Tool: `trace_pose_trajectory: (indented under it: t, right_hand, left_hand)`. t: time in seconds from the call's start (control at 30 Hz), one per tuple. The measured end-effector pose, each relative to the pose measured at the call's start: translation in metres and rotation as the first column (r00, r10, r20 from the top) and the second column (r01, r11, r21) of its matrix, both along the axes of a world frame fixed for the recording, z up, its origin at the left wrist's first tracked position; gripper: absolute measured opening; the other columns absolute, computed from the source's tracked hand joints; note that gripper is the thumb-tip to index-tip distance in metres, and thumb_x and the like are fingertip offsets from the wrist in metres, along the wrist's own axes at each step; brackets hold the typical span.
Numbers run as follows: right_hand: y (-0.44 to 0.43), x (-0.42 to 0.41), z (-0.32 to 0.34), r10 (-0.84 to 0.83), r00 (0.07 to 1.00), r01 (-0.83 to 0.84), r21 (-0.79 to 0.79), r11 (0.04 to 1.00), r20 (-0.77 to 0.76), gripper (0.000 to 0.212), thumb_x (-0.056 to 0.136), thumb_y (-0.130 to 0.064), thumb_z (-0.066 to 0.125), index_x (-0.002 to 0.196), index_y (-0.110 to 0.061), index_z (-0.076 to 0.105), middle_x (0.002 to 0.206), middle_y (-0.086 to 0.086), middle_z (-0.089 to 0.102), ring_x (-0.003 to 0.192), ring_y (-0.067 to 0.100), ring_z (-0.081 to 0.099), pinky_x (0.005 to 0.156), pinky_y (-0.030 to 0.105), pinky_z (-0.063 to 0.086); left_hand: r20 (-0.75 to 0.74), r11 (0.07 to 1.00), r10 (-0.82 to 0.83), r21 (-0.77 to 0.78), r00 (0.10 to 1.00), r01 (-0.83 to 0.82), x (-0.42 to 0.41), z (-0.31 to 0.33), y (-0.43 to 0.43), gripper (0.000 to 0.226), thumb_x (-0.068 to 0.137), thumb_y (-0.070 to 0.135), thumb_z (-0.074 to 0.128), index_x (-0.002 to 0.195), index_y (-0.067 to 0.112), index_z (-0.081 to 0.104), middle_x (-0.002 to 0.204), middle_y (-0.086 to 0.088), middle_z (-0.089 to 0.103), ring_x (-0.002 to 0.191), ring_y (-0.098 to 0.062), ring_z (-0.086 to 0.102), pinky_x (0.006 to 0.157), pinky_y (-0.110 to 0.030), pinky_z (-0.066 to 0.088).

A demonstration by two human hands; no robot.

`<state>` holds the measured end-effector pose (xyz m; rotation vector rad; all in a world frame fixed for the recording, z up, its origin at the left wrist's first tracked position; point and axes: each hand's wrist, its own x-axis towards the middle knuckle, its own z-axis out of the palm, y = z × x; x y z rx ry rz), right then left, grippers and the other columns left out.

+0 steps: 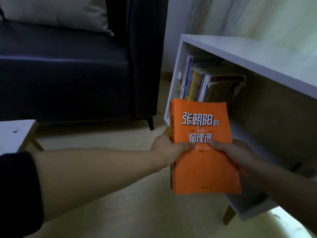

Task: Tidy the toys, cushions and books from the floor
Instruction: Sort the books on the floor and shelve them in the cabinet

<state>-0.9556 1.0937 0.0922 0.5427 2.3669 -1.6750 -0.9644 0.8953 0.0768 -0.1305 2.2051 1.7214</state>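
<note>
Pinching orange book [202, 148] with left hand [169, 148] and right hand [235, 152]; turn it upright, spine out, beside shelved books [197, 83].

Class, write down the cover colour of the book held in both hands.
The book is orange with white lettering; head view.

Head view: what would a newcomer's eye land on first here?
The bright orange book, held in the middle by the left hand and right hand. Behind it, a white shelf with a row of books; at left, a dark sofa.
</note>
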Motion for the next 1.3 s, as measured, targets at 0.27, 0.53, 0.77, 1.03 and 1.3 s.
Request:
trace_pose_trajectory:
  t: [0.27,0.53,0.77,1.03,1.3]
  right_hand:
    - [0.018,0.000,-0.023,-0.159,0.938,0.219,0.169,0.961,-0.309,0.069,0.072,-0.026,0.082,0.133,-0.020,0.051,0.120,0.003,0.064,0.107,0.026,0.061,0.096,0.045,0.047]
    - [0.026,-0.014,-0.043,-0.272,0.835,0.364,0.109,0.925,-0.478,0.067,0.076,-0.016,0.079,0.134,-0.011,0.046,0.121,0.008,0.061,0.102,0.022,0.059,0.088,0.035,0.045]
    - [0.036,-0.018,-0.063,-0.322,0.806,0.409,0.075,0.909,-0.497,0.066,0.078,-0.018,0.077,0.135,-0.016,0.043,0.122,0.003,0.058,0.106,0.020,0.057,0.090,0.034,0.044]
    - [0.044,-0.014,-0.088,-0.444,0.856,0.504,0.241,0.829,-0.265,0.065,0.076,-0.040,0.078,0.119,0.001,0.052,0.114,0.017,0.061,0.101,0.031,0.060,0.069,0.026,0.039]
    - [0.028,-0.019,-0.112,-0.197,0.979,0.205,0.313,0.927,-0.058,0.054,0.068,-0.039,0.084,0.102,-0.003,0.062,0.096,0.010,0.067,0.094,0.027,0.064,0.070,0.025,0.045]
  left_hand:
    - [-0.224,0.962,-0.206,-0.223,0.953,0.156,-0.032,-0.016,0.019,0.064,0.067,0.047,0.081,0.122,0.029,0.056,0.120,0.004,0.066,0.105,-0.018,0.064,0.093,-0.042,0.053]
    - [-0.339,0.928,-0.296,-0.323,0.893,0.185,-0.068,-0.022,0.037,0.065,0.066,0.047,0.081,0.122,0.023,0.057,0.117,0.004,0.067,0.102,-0.015,0.065,0.085,-0.032,0.055]
    - [-0.337,0.862,-0.457,-0.398,0.823,0.316,-0.083,-0.022,0.032,0.059,0.072,0.042,0.079,0.122,0.021,0.055,0.114,0.004,0.064,0.099,-0.014,0.063,0.083,-0.030,0.056]
    - [-0.361,0.855,-0.500,-0.352,0.787,0.381,-0.082,-0.026,0.040,0.058,0.074,0.036,0.078,0.124,0.025,0.049,0.116,0.003,0.063,0.102,-0.015,0.061,0.088,-0.038,0.056]
    - [-0.365,0.853,-0.510,-0.329,0.779,0.405,-0.079,-0.024,0.042,0.062,0.076,0.035,0.077,0.128,0.021,0.047,0.123,0.001,0.060,0.108,-0.016,0.059,0.091,-0.035,0.053]
